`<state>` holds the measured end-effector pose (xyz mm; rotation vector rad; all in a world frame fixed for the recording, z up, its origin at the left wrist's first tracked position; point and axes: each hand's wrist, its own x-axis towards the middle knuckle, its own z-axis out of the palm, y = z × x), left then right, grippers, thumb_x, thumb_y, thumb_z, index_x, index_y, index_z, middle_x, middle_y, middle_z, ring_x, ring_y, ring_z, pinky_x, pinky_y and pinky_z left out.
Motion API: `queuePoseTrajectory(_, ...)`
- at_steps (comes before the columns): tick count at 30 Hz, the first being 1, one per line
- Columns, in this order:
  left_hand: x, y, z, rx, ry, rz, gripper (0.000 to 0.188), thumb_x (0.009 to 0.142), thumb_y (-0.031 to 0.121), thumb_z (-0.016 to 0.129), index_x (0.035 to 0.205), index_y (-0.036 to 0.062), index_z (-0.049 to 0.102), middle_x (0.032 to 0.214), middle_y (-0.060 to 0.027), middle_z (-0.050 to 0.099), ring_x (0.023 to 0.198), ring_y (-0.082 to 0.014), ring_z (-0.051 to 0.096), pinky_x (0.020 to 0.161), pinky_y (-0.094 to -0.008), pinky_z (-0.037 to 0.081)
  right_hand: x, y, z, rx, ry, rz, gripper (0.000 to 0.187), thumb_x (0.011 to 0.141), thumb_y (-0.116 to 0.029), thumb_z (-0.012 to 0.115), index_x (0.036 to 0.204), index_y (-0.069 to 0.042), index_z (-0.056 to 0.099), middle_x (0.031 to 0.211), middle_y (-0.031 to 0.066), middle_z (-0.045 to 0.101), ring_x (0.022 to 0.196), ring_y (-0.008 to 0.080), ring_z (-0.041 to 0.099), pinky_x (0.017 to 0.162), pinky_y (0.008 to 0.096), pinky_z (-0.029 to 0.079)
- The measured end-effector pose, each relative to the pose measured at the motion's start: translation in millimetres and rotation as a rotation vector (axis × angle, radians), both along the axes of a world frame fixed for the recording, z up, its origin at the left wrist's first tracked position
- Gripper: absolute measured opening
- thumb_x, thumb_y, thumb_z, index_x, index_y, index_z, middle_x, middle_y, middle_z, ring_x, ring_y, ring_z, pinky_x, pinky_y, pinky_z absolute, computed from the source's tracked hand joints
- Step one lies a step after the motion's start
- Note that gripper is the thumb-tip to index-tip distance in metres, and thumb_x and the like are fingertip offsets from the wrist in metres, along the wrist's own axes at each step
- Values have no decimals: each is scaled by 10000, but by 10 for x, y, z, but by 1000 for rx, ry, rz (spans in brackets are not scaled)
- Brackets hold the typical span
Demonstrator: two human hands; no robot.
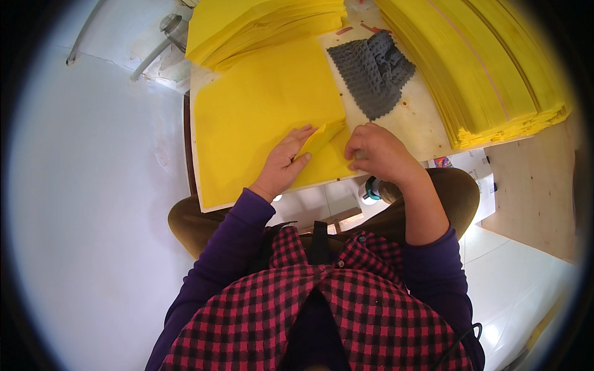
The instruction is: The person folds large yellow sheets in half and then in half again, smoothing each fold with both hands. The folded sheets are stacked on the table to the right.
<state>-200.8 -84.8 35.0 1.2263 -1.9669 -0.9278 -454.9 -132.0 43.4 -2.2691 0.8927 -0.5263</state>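
A flat yellow sheet (247, 111), which looks like soft cloth, lies on the pale table in front of me. Near its front right, part of the sheet is turned up into a folded flap (322, 137). My left hand (281, 162) rests on the sheet, with this flap between thumb and fingers. At the sheet's right edge my right hand (380, 153) is closed in a pinch on the front corner; its fingertips partly hide the corner. Beyond the right hand lies a crumpled dark grey textured cloth (372, 74) with zigzag edges.
A thick pile of yellow sheets (266, 28) stands at the back left. Another tall stack (482, 68) fills the right side of the table (417, 127). Small red scraps (344, 30) lie near the back. White wall is at the left; my knees are under the front edge.
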Motion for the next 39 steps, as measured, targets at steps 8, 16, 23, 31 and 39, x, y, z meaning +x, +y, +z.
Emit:
queuePoseTrajectory(8, 2, -8, 14, -21, -28, -26, 380, 877, 106, 561, 1243, 4, 555, 1352, -155, 527, 1326, -354, 411, 1127, -435, 277, 29, -5, -13, 22, -135, -22, 86, 725, -99, 695, 776, -59, 639, 823, 87, 582, 886, 298, 561, 768, 389, 469)
queuePoseTrajectory(16, 16, -36, 43, -62, -113, -103, 450, 875, 192, 608, 1280, 2, 560, 1359, -168, 520, 1337, -339, 398, 1138, -438, 246, 72, -30, 37, 26, -235, -2, 104, 774, -89, 665, 838, -31, 607, 856, 113, 590, 890, 320, 564, 771, 395, 468)
queuePoseTrajectory(23, 15, -33, 35, -62, -102, -102, 474, 867, 232, 628, 1278, 4, 563, 1356, -169, 521, 1337, -342, 397, 1137, -441, 246, 85, -34, 3, 25, -241, -4, 96, 770, -88, 664, 830, -31, 615, 851, 114, 594, 876, 320, 570, 766, 398, 472)
queuePoseTrajectory(31, 10, -22, 39, -58, -110, -92, 479, 866, 239, 634, 1281, 11, 563, 1359, -161, 520, 1338, -343, 394, 1135, -440, 250, 67, -29, 2, 52, -215, -7, 92, 741, -95, 677, 801, -30, 652, 832, 115, 612, 835, 323, 589, 732, 400, 485)
queuePoseTrajectory(39, 0, -14, 45, -50, -116, -80, 475, 860, 228, 638, 1281, 19, 567, 1363, -157, 520, 1343, -342, 388, 1137, -441, 247, 50, -18, 15, 54, -170, -6, 97, 741, -116, 675, 787, -30, 666, 828, 115, 617, 830, 321, 591, 720, 400, 482)
